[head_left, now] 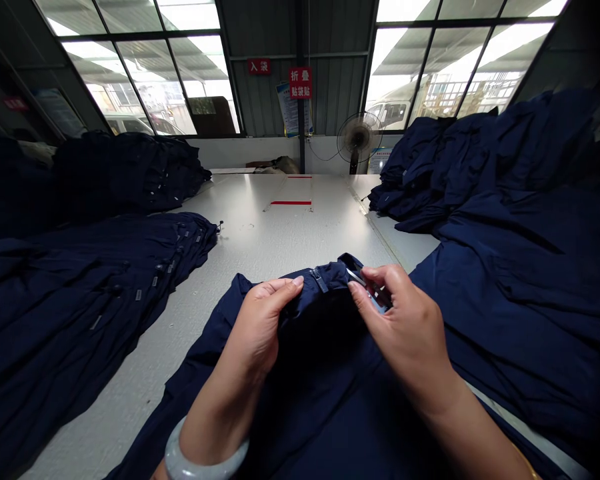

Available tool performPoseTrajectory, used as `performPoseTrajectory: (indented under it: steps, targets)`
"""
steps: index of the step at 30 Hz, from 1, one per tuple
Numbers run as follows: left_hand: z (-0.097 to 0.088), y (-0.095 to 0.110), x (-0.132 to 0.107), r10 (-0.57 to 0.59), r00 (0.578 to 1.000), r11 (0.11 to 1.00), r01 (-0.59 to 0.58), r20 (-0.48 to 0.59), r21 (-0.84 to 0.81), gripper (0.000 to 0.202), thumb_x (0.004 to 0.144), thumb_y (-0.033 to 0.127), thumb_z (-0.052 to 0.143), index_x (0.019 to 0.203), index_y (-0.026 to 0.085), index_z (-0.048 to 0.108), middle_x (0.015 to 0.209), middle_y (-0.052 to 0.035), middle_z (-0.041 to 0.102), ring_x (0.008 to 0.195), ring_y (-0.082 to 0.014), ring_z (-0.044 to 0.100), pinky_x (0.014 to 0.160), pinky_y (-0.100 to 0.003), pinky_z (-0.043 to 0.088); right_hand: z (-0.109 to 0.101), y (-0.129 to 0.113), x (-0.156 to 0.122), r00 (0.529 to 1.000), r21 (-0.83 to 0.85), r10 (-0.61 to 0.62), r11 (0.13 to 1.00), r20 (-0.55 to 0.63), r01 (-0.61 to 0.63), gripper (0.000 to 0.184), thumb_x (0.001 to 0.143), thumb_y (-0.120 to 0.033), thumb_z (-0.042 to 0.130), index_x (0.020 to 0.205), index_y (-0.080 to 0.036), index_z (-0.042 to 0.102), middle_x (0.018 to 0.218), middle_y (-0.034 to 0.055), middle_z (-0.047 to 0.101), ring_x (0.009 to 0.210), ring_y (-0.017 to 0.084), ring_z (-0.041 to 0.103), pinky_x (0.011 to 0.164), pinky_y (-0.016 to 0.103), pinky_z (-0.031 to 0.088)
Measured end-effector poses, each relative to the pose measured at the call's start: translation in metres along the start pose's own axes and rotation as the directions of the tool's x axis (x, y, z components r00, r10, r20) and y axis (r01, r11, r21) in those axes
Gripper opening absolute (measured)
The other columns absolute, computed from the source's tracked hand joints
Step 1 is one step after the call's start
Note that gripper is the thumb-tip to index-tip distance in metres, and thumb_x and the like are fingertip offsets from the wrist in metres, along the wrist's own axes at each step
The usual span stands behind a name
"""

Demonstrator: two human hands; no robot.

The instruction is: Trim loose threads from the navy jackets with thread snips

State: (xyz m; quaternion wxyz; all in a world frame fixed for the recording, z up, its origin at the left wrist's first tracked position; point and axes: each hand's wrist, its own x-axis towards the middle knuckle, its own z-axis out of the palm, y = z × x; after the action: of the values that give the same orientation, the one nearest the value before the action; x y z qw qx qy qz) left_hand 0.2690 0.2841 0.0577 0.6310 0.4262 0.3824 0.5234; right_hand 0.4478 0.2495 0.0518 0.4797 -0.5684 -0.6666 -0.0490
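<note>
A navy blue garment point(325, 393) lies spread on the white table point(260, 227) right in front of me. My left hand point(257, 327) pinches a bunched fold of its upper edge, just left of a small dark zipper pull or tab point(319, 279). My right hand point(405, 327) is closed around a small metal tool, thread snips by the look of it point(367, 288), with the tip at the garment's edge. A pale jade-coloured bangle point(200, 460) sits on my left wrist.
Stacks of the same navy garments cover the table's left side point(80, 300) and right side point(520, 267), with more heaps behind at left point(130, 170) and right point(455, 153). Red tape marks point(291, 202) lie on the table. A standing fan point(359, 140) is by the far wall.
</note>
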Motion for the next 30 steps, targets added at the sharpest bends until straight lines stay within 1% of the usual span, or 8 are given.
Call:
performPoseTrajectory:
  steps: [3,5,6,10,16,21,25,30]
  targets:
    - [0.001,-0.001,0.001,0.001,1.0,1.0,-0.001,0.003,0.003,0.019,0.075,0.033,0.076,0.069,0.015,0.071,0.066,-0.0018,0.067,0.064,-0.0131,0.056,0.066,-0.023,0.044,0.0,-0.006,-0.003,0.985,0.046,-0.167,0.985,0.049,0.165,0.014,0.093,-0.029,0.059,0.104,-0.021,0.058,0.095,0.004,0.071,0.082,0.018,0.068,0.069,0.029,0.049]
    - [0.002,-0.001,0.001,0.02,1.0,1.0,-0.02,-0.004,0.007,0.016,0.074,0.03,0.076,0.069,0.015,0.072,0.066,-0.0016,0.067,0.065,-0.0123,0.056,0.066,-0.022,0.044,0.003,-0.011,-0.006,0.961,0.016,-0.257,0.966,0.102,0.256,0.009,0.094,-0.025,0.057,0.102,-0.02,0.058,0.094,0.0038,0.071,0.081,0.018,0.068,0.068,0.028,0.047]
    - [0.003,0.0,0.001,0.026,1.0,1.0,-0.026,-0.008,0.006,0.016,0.074,0.029,0.076,0.069,0.014,0.072,0.066,-0.0015,0.067,0.065,-0.0119,0.056,0.065,-0.021,0.044,0.005,-0.013,-0.007,0.955,-0.019,-0.273,0.961,0.114,0.277,0.007,0.095,-0.024,0.056,0.1,-0.02,0.058,0.092,0.0036,0.071,0.079,0.017,0.068,0.066,0.028,0.046]
    - [0.004,0.001,0.001,0.011,1.0,1.0,-0.011,0.001,-0.018,0.015,0.075,0.027,0.076,0.068,0.015,0.072,0.064,-0.0001,0.066,0.062,-0.0103,0.055,0.062,-0.02,0.043,0.01,-0.015,-0.009,0.955,-0.133,-0.285,0.946,0.088,0.295,0.005,0.094,-0.023,0.057,0.097,-0.019,0.058,0.087,0.0028,0.07,0.074,0.018,0.068,0.059,0.029,0.041]
    - [0.005,0.0,0.0,0.037,0.999,0.999,-0.037,-0.013,-0.004,0.017,0.076,0.024,0.075,0.063,0.015,0.068,0.06,0.0026,0.059,0.059,-0.0085,0.05,0.058,-0.018,0.04,0.009,-0.013,-0.009,0.955,-0.173,-0.28,0.94,0.094,0.293,0.005,0.094,-0.024,0.057,0.092,-0.019,0.058,0.082,0.0016,0.069,0.068,0.018,0.066,0.055,0.03,0.038]
    - [0.007,0.001,0.0,0.044,0.999,0.999,-0.044,0.029,0.0,0.021,0.076,0.024,0.074,0.06,0.016,0.064,0.06,0.0028,0.058,0.058,-0.0085,0.049,0.058,-0.018,0.04,0.011,-0.012,-0.009,0.958,-0.121,-0.276,0.951,0.079,0.284,0.005,0.094,-0.023,0.058,0.097,-0.019,0.058,0.088,0.0032,0.071,0.074,0.018,0.068,0.058,0.029,0.043]
    - [0.007,0.0,0.0,0.084,0.996,0.996,-0.084,0.006,0.038,0.02,0.074,0.023,0.076,0.06,0.016,0.065,0.06,0.0034,0.056,0.059,-0.0089,0.048,0.058,-0.018,0.04,0.016,-0.01,-0.01,0.954,-0.076,-0.296,0.951,0.043,0.299,0.01,0.094,-0.023,0.058,0.103,-0.017,0.058,0.092,0.006,0.072,0.08,0.019,0.069,0.064,0.028,0.048]
    - [0.007,-0.001,0.0,0.074,0.997,0.997,-0.074,0.004,0.022,0.017,0.074,0.024,0.076,0.062,0.015,0.068,0.063,0.0017,0.061,0.061,-0.0095,0.052,0.06,-0.019,0.042,0.023,-0.009,-0.012,0.959,0.007,-0.283,0.959,0.009,0.283,0.011,0.094,-0.022,0.058,0.103,-0.015,0.059,0.092,0.0072,0.071,0.083,0.019,0.069,0.07,0.028,0.053]
